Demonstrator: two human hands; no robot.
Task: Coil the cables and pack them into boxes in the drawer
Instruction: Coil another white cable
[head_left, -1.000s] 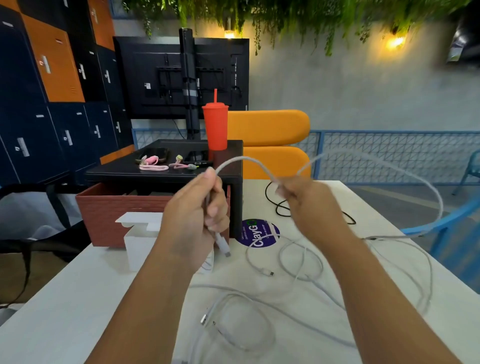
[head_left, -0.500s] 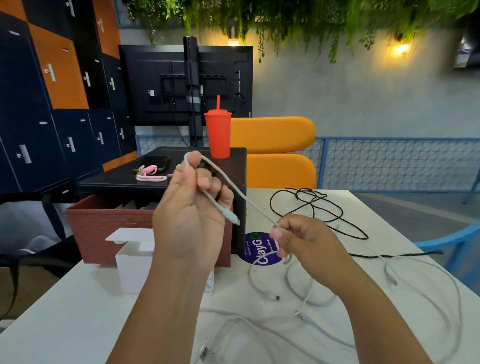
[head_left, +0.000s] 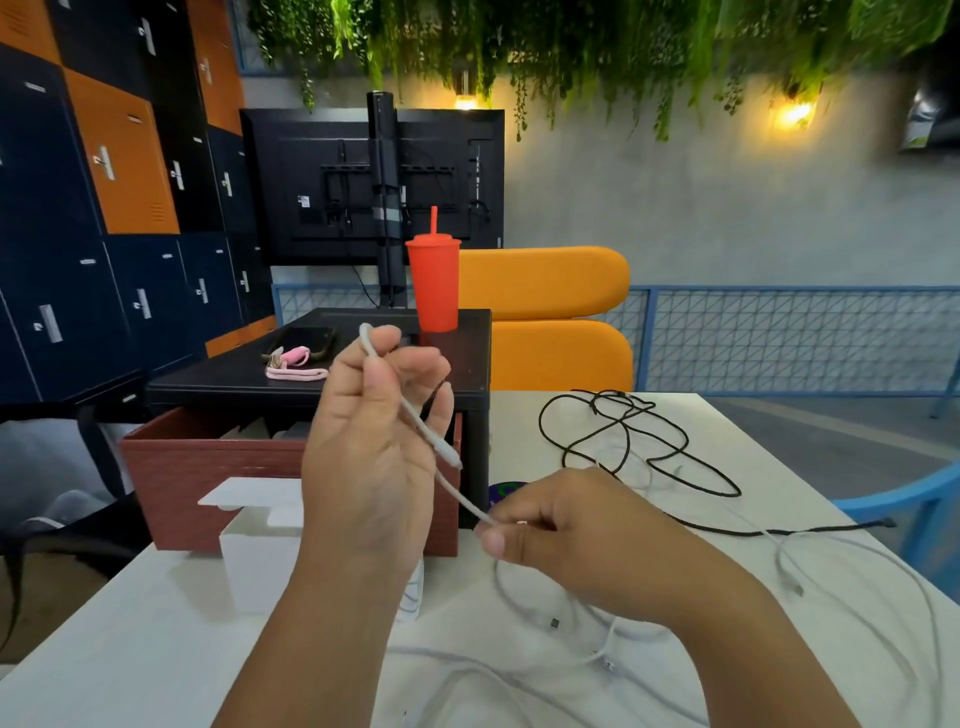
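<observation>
Pinching one white cable (head_left: 464, 501), left hand (head_left: 371, 452) raised fingers-up, right hand (head_left: 576, 527) lower beside it.

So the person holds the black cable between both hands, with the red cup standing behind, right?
Not the black one: the head view shows the left hand and right hand holding a white cable, while the black cable lies loose on the table. The red cup does stand behind.

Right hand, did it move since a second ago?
Yes. The right hand, pinching the white cable, dropped from level with the black stand top to beside the purple sticker.
</observation>
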